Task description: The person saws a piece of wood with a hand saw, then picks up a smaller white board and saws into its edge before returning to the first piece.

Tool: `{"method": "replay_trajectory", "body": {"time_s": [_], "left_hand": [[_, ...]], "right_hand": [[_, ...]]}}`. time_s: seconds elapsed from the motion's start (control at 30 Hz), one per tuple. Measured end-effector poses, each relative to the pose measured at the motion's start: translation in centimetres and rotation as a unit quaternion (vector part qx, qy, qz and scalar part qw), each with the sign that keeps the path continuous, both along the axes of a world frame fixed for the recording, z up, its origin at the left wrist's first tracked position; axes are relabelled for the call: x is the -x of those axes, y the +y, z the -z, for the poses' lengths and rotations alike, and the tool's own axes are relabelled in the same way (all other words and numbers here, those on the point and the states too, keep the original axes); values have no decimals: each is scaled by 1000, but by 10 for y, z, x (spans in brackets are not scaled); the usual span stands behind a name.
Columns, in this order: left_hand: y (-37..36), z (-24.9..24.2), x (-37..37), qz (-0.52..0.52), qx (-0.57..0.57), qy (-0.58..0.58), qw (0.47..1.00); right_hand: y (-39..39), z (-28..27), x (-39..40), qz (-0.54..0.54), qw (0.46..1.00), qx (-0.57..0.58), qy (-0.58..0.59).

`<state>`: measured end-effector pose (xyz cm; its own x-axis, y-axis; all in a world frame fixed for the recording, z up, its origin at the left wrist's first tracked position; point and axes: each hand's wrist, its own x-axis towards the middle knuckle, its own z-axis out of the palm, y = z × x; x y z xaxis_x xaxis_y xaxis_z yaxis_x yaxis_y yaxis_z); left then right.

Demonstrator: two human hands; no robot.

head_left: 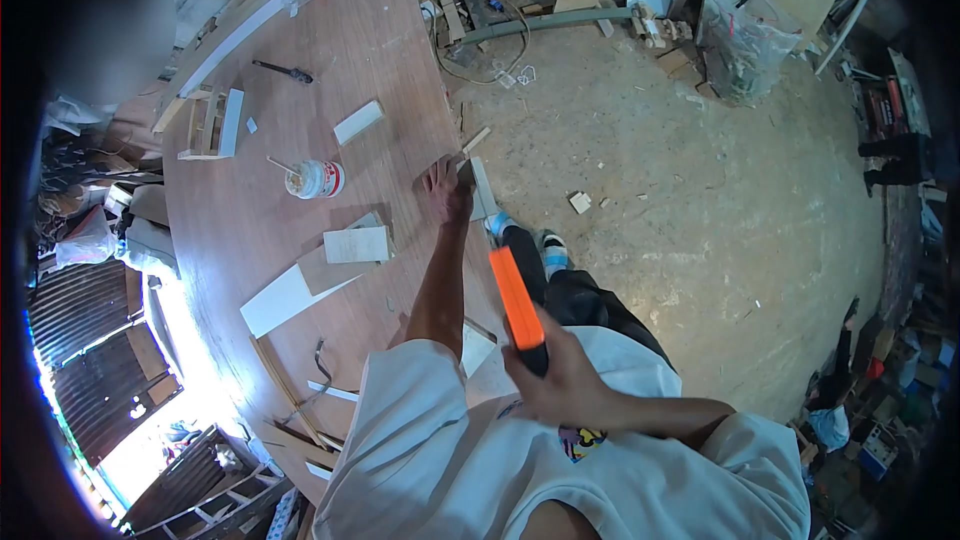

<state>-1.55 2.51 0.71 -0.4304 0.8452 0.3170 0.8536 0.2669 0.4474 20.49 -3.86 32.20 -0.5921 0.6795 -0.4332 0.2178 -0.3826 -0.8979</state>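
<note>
Right hand wrapped round orange tool, near table edge; left hand at table edge, grip unclear from here; best braced, clear.

Jar and blocks on table

Right hand: blurred, finger outlines smeared
Orange tool: partly hidden in the grip
Jar label: lettering too small to read
Shirt print: upper part behind the forearm
</note>
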Motion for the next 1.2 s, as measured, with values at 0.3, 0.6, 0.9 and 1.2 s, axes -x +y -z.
{"method": "replay_trajectory", "body": {"time_s": [0.3,0.6,0.9,1.2], "left_hand": [[3,13,-4,-11,5,7,1000],[-4,2,-8,-20,18,-23,999],[-3,-4,-9,-32,-14,-2,999],[-9,-10,-6,-17,15,-34,999]], "right_hand": [[41,151,40,-23,993,-112,-5],[7,60,2,6,999,-53,2],[17,74,20,11,996,-87,-20],[24,156,26,-15,989,-120,80]]}}
